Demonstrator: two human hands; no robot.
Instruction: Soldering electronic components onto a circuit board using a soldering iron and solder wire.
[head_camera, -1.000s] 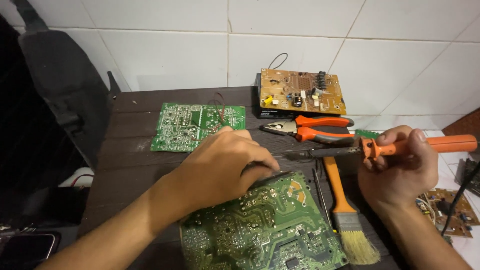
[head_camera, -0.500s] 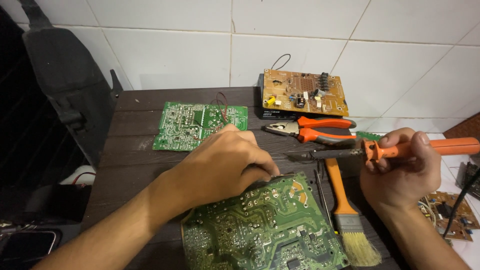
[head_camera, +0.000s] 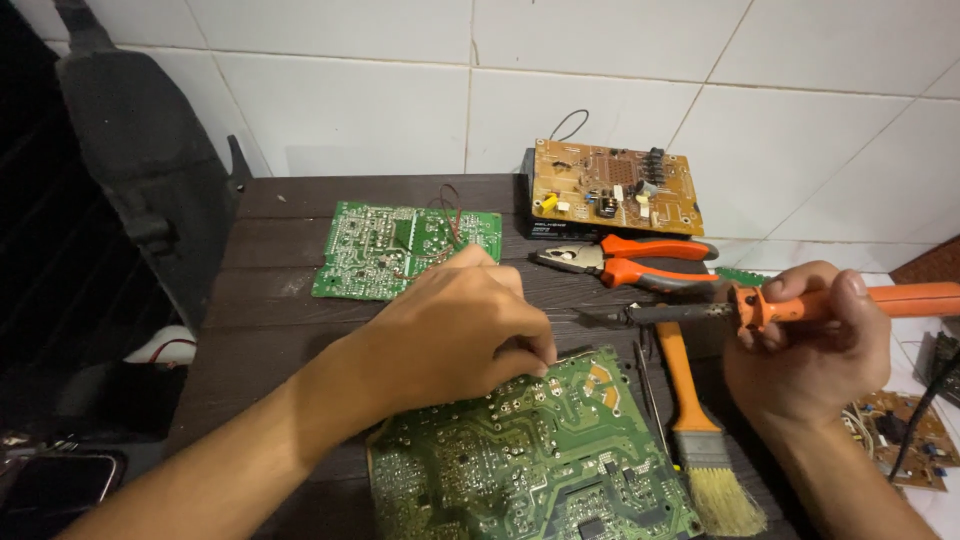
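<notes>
While bearing down with the left hand (head_camera: 455, 325) on the far edge of the large green circuit board (head_camera: 540, 460), keeping fingertips (head_camera: 540, 362) drawn narrow and bunched together right at that edge; cannot tell whether pinching anything small between them. Gripping the orange-handled soldering iron (head_camera: 700, 312) in the right hand (head_camera: 810, 350), fingers wrapped fully round the handle, dark tip aimed across toward the left fingertips yet stopping short, apart from both them and the board.

Compared with a second ago: hardly shifted. Left fingers settled a touch further over the board edge; iron kept at much the same hover. Reads as steadying and lining up, with no contact of tip on board yet.

Beyond the left knuckles: a smaller green board (head_camera: 400, 245). Just beyond the iron's tip: orange-handled pliers (head_camera: 630, 262), then a brown board (head_camera: 612, 188) behind. Below the right fingers: an orange-handled brush (head_camera: 695, 440) on the dark table (head_camera: 270, 320).
</notes>
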